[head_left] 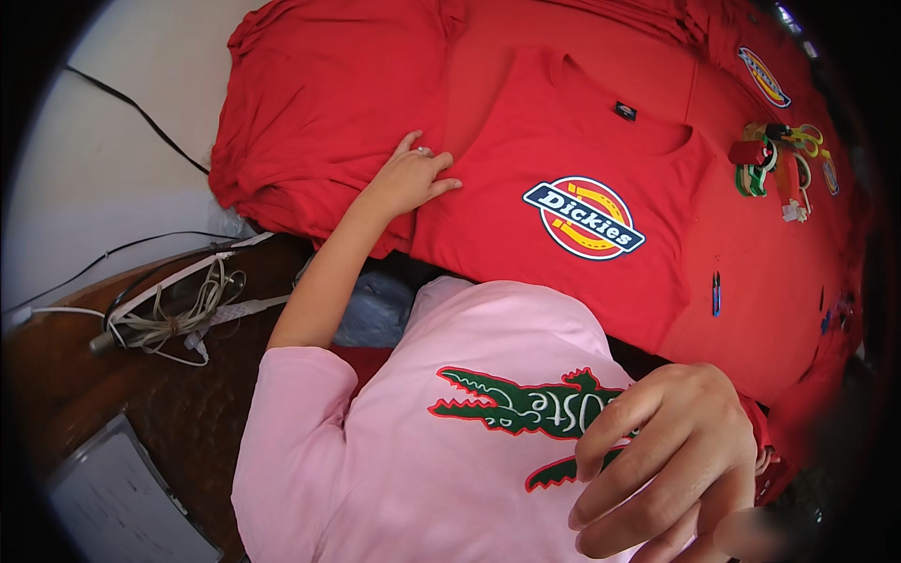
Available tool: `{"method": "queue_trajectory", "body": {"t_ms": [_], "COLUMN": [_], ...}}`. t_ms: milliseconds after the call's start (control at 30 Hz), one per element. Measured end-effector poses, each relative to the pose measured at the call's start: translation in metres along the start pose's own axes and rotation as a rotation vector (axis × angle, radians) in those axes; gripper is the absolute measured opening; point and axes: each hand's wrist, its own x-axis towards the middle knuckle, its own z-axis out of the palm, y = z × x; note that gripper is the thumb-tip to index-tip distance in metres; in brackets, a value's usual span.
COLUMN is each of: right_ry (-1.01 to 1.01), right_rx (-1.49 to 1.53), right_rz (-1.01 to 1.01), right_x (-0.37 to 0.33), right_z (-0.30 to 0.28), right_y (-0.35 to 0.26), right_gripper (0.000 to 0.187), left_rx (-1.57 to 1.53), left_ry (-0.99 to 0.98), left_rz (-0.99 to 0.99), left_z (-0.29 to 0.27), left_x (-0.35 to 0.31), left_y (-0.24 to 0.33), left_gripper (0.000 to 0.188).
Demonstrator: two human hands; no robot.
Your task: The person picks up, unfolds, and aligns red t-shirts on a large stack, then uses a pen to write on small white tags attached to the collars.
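My left hand (410, 178) lies on red fabric with its fingers spread, a ring on one of them. It rests where a heap of red garments (324, 103) meets a red T-shirt (479, 220). The T-shirt is laid flat, its neckline at the far side, with a round yellow, red and blue print (589, 218) on the chest. My right hand (671, 460) is raised close to the camera in front of my pink shirt (375, 460). Its fingers are loosely bent and slightly apart, with nothing visible in them; its palm is hidden.
On the red-covered table (741, 244) to the right lie a blue pair of thread snips (716, 294) and a cluster of scissors and small tools (774, 164). More red garments (694, 23) lie along the far edge. Bundled cables (183, 310) hang at the left.
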Motion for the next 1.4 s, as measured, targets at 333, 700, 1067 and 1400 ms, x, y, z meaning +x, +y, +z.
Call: {"method": "queue_trajectory", "body": {"t_ms": [333, 700, 1067, 1400], "right_ry": [0.261, -0.175, 0.706, 0.631], "right_rx": [-0.776, -1.725, -0.516, 0.133], "right_rz": [0.977, 0.865, 0.964, 1.063], "right_x": [-0.094, -0.162, -0.132, -0.235], "right_z": [-0.109, -0.293, -0.252, -0.083], "right_y": [0.162, 0.235, 0.202, 0.060], "right_gripper": [0.040, 0.060, 0.053, 0.032], "left_rx": [-0.211, -0.228, -0.617, -1.632], "left_ry": [-0.025, 0.022, -0.029, -0.266], "left_rz": [-0.124, -0.182, -0.592, -0.736], "left_z": [-0.011, -0.003, -0.004, 0.010], "left_x": [0.025, 0.025, 0.078, 0.073], "left_y": [-0.009, -0.009, 0.033, 0.071], "left_gripper": [0.045, 0.048, 0.047, 0.033]}}
